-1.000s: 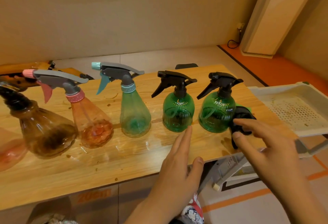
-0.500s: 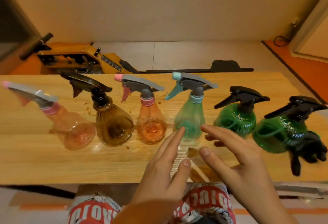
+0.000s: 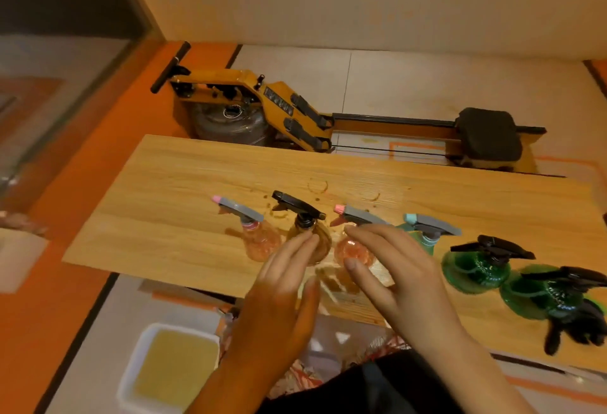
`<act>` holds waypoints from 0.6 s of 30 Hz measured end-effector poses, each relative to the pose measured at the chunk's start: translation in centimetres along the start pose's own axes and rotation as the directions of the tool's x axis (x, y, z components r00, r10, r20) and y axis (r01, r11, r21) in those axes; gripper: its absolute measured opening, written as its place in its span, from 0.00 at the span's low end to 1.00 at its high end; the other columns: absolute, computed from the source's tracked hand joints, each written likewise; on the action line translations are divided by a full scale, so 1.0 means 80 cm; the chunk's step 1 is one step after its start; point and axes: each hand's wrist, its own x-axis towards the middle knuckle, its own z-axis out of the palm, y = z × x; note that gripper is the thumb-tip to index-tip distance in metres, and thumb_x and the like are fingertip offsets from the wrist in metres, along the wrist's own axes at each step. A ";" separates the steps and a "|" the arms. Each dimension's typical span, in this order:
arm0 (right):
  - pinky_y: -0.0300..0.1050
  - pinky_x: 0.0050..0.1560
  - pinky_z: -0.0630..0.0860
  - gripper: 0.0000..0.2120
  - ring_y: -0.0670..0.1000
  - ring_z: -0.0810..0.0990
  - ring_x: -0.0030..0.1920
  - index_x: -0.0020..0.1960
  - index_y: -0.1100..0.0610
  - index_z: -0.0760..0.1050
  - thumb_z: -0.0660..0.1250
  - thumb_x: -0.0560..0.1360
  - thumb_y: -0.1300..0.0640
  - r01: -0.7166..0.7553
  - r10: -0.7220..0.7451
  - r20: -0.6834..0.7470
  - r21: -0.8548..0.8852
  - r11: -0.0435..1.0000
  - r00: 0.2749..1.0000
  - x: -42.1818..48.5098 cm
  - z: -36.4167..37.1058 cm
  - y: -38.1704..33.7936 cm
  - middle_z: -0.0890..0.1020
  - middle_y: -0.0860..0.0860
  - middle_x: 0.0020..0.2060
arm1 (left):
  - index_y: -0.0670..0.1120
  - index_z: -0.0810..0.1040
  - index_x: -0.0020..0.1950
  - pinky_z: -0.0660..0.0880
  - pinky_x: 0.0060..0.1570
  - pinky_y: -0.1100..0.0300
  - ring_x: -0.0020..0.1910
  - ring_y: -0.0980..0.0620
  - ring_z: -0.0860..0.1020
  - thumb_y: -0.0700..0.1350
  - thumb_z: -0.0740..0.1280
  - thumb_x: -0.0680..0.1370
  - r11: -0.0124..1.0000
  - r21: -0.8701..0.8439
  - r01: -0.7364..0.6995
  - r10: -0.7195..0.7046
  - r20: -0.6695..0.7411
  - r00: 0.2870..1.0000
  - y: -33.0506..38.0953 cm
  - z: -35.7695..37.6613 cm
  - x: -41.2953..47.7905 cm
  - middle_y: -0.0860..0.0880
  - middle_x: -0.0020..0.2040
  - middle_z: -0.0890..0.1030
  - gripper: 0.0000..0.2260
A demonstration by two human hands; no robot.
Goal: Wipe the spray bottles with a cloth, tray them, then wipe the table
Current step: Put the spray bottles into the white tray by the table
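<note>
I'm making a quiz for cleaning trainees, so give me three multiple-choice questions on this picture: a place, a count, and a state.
1. Where is the black cloth? A) at the table's right end, beside a green bottle B) draped over a trigger C) at the left end
2. How many spray bottles stand on the table? A) four B) six C) eight
3. How are the left hand and right hand? A) gripping a bottle B) both open, holding nothing C) wringing the cloth
Answers: 1 A, it lies by that bottle; 2 B, six stand in a row; 3 B, neither curls round anything.
</note>
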 end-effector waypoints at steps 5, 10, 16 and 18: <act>0.51 0.55 0.77 0.19 0.50 0.78 0.56 0.67 0.54 0.79 0.65 0.80 0.47 -0.042 0.038 0.171 0.020 0.999 0.985 0.072 0.008 -0.045 0.82 0.48 0.55 | 0.56 0.66 0.78 0.57 0.69 0.77 0.73 0.72 0.62 0.47 0.62 0.84 0.997 0.019 0.070 -0.069 -0.043 0.997 -0.006 -0.073 0.019 0.63 0.73 0.68 0.22; 0.54 0.52 0.76 0.17 0.54 0.78 0.53 0.66 0.53 0.80 0.68 0.79 0.50 -0.018 0.037 0.286 -0.070 0.997 0.958 0.134 0.030 -0.074 0.83 0.48 0.53 | 0.46 0.74 0.74 0.70 0.71 0.54 0.71 0.51 0.72 0.49 0.62 0.81 0.991 0.131 0.036 -0.031 -0.036 0.999 -0.057 -0.128 0.060 0.49 0.70 0.77 0.21; 0.52 0.59 0.68 0.20 0.54 0.73 0.62 0.70 0.49 0.76 0.68 0.80 0.45 -0.113 0.254 0.378 -0.358 0.927 0.890 0.174 0.042 -0.066 0.80 0.48 0.62 | 0.54 0.72 0.76 0.57 0.75 0.44 0.80 0.50 0.61 0.49 0.67 0.83 0.959 0.265 0.098 -0.174 0.279 0.944 -0.116 -0.153 0.114 0.56 0.76 0.71 0.21; 0.52 0.59 0.67 0.22 0.54 0.72 0.64 0.72 0.47 0.74 0.66 0.80 0.42 -0.091 0.326 0.431 -0.481 0.872 0.841 0.176 0.046 -0.060 0.79 0.46 0.64 | 0.56 0.72 0.76 0.52 0.76 0.43 0.80 0.52 0.60 0.51 0.67 0.83 0.944 0.326 0.054 -0.173 0.348 0.921 -0.127 -0.149 0.126 0.58 0.77 0.70 0.21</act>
